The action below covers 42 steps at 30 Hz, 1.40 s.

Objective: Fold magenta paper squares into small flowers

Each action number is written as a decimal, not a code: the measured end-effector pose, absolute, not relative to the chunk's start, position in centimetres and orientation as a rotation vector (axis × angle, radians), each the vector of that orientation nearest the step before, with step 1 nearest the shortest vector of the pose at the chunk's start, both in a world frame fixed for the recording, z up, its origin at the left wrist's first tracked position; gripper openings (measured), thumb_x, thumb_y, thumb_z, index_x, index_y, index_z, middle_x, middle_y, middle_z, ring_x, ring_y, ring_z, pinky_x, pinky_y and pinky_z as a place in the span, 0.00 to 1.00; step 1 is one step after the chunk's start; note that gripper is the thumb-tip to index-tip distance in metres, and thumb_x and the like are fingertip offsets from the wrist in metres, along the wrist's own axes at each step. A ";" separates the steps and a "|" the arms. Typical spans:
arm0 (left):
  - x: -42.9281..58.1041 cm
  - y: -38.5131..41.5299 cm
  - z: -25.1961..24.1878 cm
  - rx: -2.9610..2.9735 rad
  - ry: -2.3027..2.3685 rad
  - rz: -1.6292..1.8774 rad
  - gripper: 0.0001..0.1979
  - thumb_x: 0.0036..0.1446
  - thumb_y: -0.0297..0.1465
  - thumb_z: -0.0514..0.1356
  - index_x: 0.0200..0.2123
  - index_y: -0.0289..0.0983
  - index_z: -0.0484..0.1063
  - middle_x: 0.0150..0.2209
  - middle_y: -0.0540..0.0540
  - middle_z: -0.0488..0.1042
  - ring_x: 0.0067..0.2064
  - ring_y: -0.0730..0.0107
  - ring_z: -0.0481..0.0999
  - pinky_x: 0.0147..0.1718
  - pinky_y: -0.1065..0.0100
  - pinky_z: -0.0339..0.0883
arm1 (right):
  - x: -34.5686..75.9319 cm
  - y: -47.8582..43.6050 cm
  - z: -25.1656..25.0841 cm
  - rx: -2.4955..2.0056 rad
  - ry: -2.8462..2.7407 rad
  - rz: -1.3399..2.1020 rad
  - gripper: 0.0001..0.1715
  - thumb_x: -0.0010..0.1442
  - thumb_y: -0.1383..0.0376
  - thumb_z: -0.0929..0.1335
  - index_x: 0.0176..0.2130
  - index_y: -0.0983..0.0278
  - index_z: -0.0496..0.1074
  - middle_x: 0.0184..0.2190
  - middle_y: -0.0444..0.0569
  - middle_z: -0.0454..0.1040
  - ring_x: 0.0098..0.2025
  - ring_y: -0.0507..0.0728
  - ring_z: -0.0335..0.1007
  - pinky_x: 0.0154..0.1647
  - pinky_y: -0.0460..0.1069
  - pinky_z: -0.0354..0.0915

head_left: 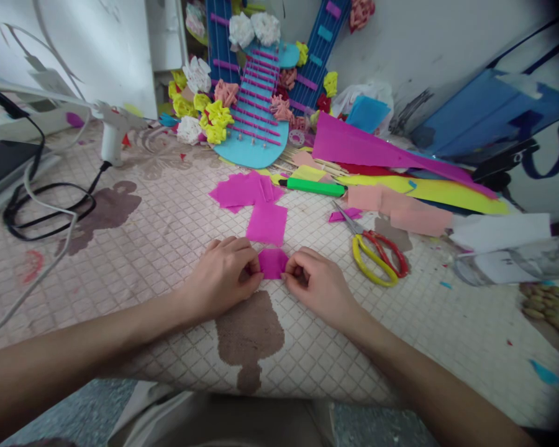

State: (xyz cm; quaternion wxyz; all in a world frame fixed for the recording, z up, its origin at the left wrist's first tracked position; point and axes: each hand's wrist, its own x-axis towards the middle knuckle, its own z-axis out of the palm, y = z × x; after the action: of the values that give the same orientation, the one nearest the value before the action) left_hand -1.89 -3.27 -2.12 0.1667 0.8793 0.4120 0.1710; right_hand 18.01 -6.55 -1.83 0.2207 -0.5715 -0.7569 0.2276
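So the left grip point(229, 268) is pinching the left side of a small magenta paper rectangle point(272, 264), thumb against finger, and the right grip point(320, 280) pinches its right side. It's in from the middle of the table's point(161, 261) near edge. Looks like a folding or rolling step to me; I'd say the next move calls for even pressure from both sides so it doesn't skew. Farther in: a flat magenta paper square point(268, 225), then a loose magenta paper pile point(236, 191).
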 end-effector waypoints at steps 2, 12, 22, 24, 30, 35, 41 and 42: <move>-1.9 -3.3 -2.1 2.503 1.168 0.485 0.04 0.53 0.26 0.59 0.26 0.36 0.68 0.30 0.48 0.69 0.37 0.64 0.68 0.37 0.62 0.59 | 18.0 -6.5 -1.8 -1.581 -2.090 0.633 0.07 0.52 0.73 0.66 0.26 0.63 0.63 0.27 0.42 0.66 0.29 0.51 0.61 0.29 0.47 0.55; -1.9 -3.3 -2.0 2.476 1.167 0.515 0.02 0.53 0.26 0.60 0.29 0.36 0.69 0.33 0.48 0.69 0.39 0.63 0.67 0.39 0.61 0.60 | 18.0 -6.6 -1.9 -1.568 -2.096 0.627 0.07 0.52 0.73 0.66 0.27 0.62 0.63 0.28 0.42 0.67 0.30 0.51 0.62 0.30 0.47 0.56; -1.9 -3.3 -1.9 2.445 1.086 0.528 0.03 0.56 0.25 0.58 0.32 0.37 0.72 0.36 0.47 0.69 0.42 0.62 0.67 0.41 0.60 0.59 | 18.2 -6.6 -1.7 -1.516 -2.121 0.682 0.08 0.54 0.75 0.65 0.31 0.62 0.68 0.31 0.42 0.69 0.31 0.50 0.64 0.31 0.46 0.56; -1.7 -3.4 -1.9 2.472 1.110 0.522 0.03 0.57 0.29 0.59 0.32 0.37 0.71 0.35 0.47 0.69 0.41 0.62 0.67 0.40 0.60 0.60 | 18.0 -6.6 -1.7 -1.542 -2.111 0.652 0.07 0.54 0.74 0.65 0.30 0.62 0.67 0.30 0.42 0.69 0.31 0.51 0.64 0.31 0.46 0.56; -1.0 -3.8 -2.1 2.596 1.233 0.498 0.08 0.57 0.35 0.60 0.29 0.36 0.68 0.35 0.45 0.70 0.40 0.60 0.67 0.37 0.60 0.59 | 17.4 -6.7 -1.9 -1.612 -2.100 0.565 0.05 0.54 0.69 0.68 0.29 0.62 0.65 0.28 0.42 0.69 0.32 0.53 0.65 0.32 0.47 0.57; -1.0 -3.8 -2.0 2.548 1.227 0.490 0.04 0.55 0.30 0.60 0.30 0.37 0.69 0.35 0.46 0.70 0.41 0.59 0.67 0.37 0.59 0.58 | 17.7 -6.6 -1.8 -1.595 -2.099 0.620 0.07 0.54 0.73 0.67 0.30 0.61 0.65 0.29 0.42 0.69 0.32 0.52 0.65 0.32 0.47 0.57; -2.0 -3.1 -2.0 2.434 1.115 0.501 0.03 0.55 0.25 0.58 0.31 0.37 0.70 0.35 0.47 0.70 0.42 0.62 0.67 0.41 0.60 0.60 | 18.4 -6.5 -1.4 -1.544 -2.127 0.735 0.09 0.55 0.76 0.64 0.32 0.62 0.66 0.32 0.43 0.70 0.33 0.52 0.65 0.34 0.47 0.58; -2.1 -3.0 -2.0 2.422 1.099 0.497 0.03 0.56 0.24 0.58 0.31 0.37 0.70 0.35 0.47 0.70 0.42 0.62 0.67 0.41 0.60 0.60 | 18.4 -6.5 -1.4 -1.538 -2.134 0.733 0.09 0.55 0.76 0.64 0.32 0.62 0.66 0.32 0.43 0.70 0.34 0.52 0.65 0.34 0.47 0.58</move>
State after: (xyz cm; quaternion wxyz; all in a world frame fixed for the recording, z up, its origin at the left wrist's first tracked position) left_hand -2.07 -2.98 -2.00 0.2163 0.8740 0.3964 0.1794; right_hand 18.45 -6.52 -1.41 0.2041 -0.5513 -0.7651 0.2629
